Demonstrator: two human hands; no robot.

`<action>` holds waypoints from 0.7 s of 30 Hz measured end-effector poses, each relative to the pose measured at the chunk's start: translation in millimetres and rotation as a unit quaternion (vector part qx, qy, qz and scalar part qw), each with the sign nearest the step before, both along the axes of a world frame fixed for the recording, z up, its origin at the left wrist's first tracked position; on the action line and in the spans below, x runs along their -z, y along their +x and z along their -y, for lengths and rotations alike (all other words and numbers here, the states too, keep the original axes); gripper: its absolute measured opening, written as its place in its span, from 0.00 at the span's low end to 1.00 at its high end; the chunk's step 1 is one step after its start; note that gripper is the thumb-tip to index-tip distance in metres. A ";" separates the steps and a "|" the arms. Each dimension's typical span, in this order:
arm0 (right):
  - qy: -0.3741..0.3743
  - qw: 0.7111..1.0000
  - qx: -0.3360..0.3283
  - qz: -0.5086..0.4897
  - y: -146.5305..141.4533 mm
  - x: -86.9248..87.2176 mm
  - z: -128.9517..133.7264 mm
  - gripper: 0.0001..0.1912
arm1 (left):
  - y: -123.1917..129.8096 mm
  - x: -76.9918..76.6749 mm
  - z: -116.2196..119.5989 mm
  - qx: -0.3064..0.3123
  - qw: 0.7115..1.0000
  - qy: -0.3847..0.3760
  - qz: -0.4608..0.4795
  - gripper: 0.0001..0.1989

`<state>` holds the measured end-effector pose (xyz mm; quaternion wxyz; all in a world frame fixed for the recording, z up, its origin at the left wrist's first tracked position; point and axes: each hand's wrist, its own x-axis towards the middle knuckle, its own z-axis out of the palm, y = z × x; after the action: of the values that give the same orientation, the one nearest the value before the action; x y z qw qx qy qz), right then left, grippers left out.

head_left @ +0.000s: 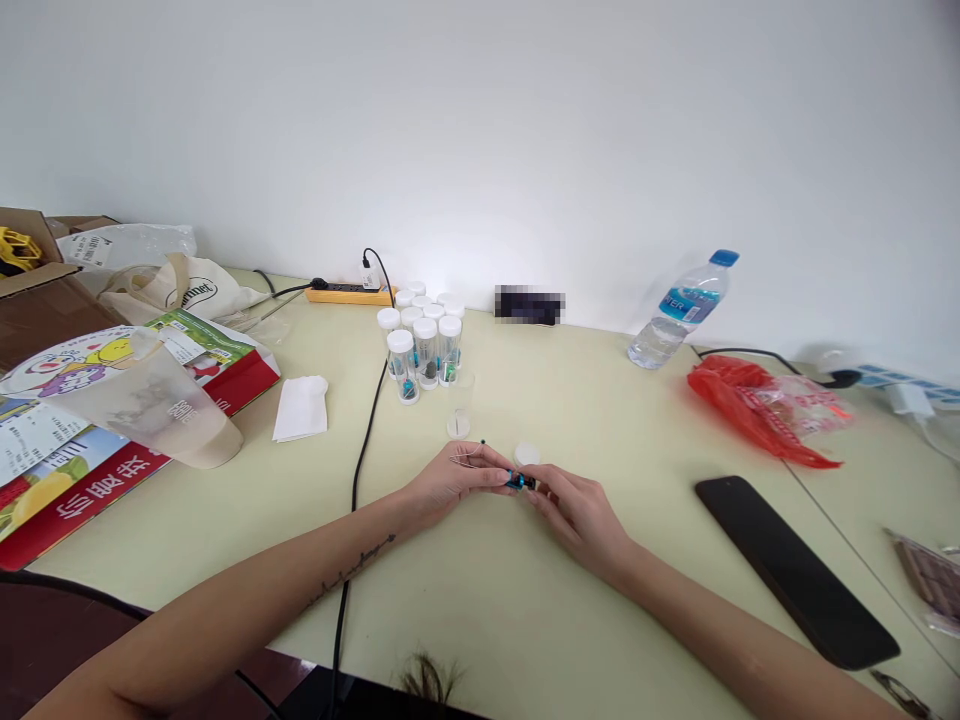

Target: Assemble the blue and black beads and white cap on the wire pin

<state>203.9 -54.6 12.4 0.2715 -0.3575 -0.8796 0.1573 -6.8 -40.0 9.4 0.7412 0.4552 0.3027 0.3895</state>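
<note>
The left hand [465,475] has its grip closed on a small blue-and-black piece [519,481], held between thumb and fingers a little below the centre of the frame. The right hand [576,508] meets it from the other side, thumb and fingertips pinching the black end. A thin pale strand, along with a dark bead [483,442], shows at the left hand's fingers (too fine to tell what it belongs to).

Just above the fingers, a round white cap [527,453] lies on the bench [600,640]. Near it, up and to the left, stands a clear tube [462,395] without a lid. Beyond that, slightly left of centre, a cluster of white-capped tubes [427,345] stands close together, several with small blue or green items inside. A black cable [363,450] runs down the bench left of the tubes, and a folded white tissue [301,408] lies farther left.

At the left of the frame, a translucent cup [176,405] leans over red-edged packaging [112,480]. An orange power strip [349,296] sits behind the tubes. To the right are a tilted water bottle [681,312], a red plastic bag [739,400] and, at lower right, a dark phone [795,570].
</note>
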 end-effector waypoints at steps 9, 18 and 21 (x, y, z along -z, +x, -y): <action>-0.008 1.000 -0.001 -0.002 0.2 0.0 0.0 0.13 | 0.3 0.0 0.2 -0.002 1.000 -0.003 -0.001 0.12; -0.011 1.000 -0.005 -0.003 0.3 -0.6 0.3 0.13 | 0.5 -0.5 0.5 0.000 1.000 -0.004 -0.002 0.13; -0.009 1.000 0.000 -0.003 0.2 -0.9 0.1 0.13 | 0.5 -0.4 0.6 0.001 1.000 -0.005 0.002 0.13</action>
<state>204.1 -54.7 13.2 0.2707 -0.3594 -0.8775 0.1659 -6.2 -40.5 9.8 0.7446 0.4510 0.3022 0.3883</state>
